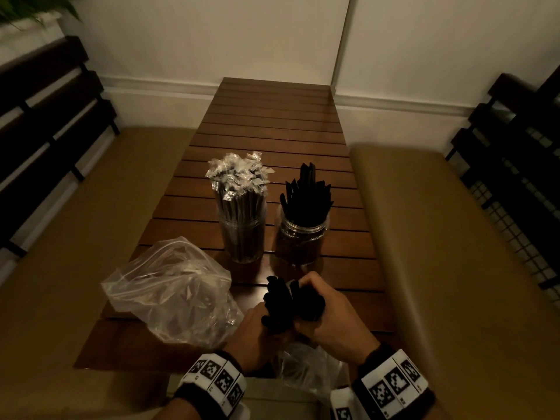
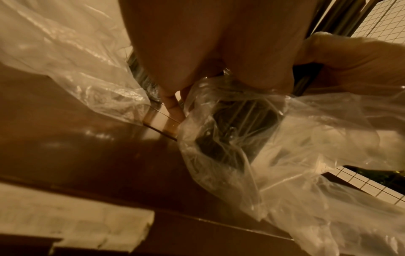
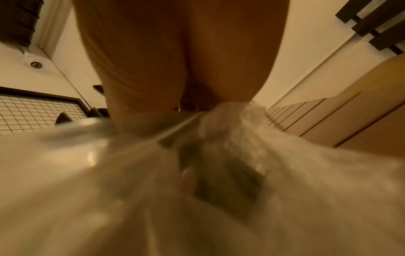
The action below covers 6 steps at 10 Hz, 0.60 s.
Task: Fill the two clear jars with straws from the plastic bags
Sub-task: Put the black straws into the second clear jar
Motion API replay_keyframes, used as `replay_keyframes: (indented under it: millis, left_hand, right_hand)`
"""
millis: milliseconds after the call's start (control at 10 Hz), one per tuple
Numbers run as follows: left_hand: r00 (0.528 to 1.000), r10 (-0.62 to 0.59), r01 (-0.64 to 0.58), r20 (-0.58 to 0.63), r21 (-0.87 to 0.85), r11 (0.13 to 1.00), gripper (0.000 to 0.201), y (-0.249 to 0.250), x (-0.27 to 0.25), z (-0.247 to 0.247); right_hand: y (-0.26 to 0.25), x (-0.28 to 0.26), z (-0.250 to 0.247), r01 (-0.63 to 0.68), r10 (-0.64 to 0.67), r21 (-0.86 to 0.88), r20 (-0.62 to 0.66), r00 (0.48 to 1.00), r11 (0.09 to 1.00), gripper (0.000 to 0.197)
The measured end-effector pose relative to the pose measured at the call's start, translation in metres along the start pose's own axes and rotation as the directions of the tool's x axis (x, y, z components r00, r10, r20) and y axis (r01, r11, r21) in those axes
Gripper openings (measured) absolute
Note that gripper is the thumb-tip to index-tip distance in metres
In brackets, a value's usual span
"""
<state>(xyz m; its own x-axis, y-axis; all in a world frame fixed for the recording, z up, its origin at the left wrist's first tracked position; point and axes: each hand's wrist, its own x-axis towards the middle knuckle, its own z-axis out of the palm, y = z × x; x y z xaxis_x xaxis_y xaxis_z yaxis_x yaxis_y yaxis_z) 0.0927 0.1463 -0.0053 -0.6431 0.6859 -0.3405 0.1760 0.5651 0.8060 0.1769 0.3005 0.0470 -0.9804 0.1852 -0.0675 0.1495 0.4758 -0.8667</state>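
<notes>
Two clear jars stand mid-table. The left jar (image 1: 242,237) is packed with plastic-wrapped black straws (image 1: 238,174). The right jar (image 1: 300,241) holds bare black straws (image 1: 306,192). Near the table's front edge both hands grip one bundle of black straws (image 1: 288,304): my left hand (image 1: 257,331) from the left, my right hand (image 1: 330,313) from the right. A clear plastic bag (image 1: 306,368) hangs below the bundle; in the left wrist view this bag (image 2: 252,138) still wraps the straws' lower ends. The right wrist view shows the bag (image 3: 219,173) blurred.
A second, crumpled clear bag (image 1: 178,292) lies on the table left of my hands. The slatted wooden table (image 1: 272,122) runs away to a white wall. Tan bench cushions (image 1: 439,237) flank it on both sides, with dark slatted backs.
</notes>
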Motion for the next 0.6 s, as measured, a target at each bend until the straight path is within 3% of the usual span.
replay_keyframes:
  millis: [200,300,400,500,600]
  left_hand:
    - [0.997,0.035,-0.041,0.062,0.106,0.994,0.107,0.004,-0.008,-0.006]
    - [0.987,0.055,-0.063,0.15,0.053,0.997,0.104,0.028,-0.023,-0.02]
    - [0.985,0.107,-0.117,0.135,0.063,0.991,0.105,0.015,-0.011,-0.011]
    - [0.995,0.086,-0.082,0.053,-0.078,0.994,0.035,0.01,-0.005,-0.008]
    - [0.995,0.082,-0.078,0.059,-0.075,0.994,0.042,-0.001,-0.003,-0.002]
  right_hand:
    - [-0.003,0.001,0.003,0.031,-0.032,-0.093,-0.015,0.999,0.995,0.022]
    - [-0.007,-0.001,0.002,0.008,-0.01,-0.051,-0.031,0.999,0.999,0.022]
    - [-0.008,-0.003,0.001,-0.014,0.016,0.027,-0.07,0.997,1.0,0.019]
    - [-0.014,-0.003,-0.002,-0.059,0.08,0.183,-0.112,0.99,0.981,0.018]
    - [-0.018,-0.005,-0.009,-0.028,0.066,0.168,-0.227,0.972,0.985,0.008]
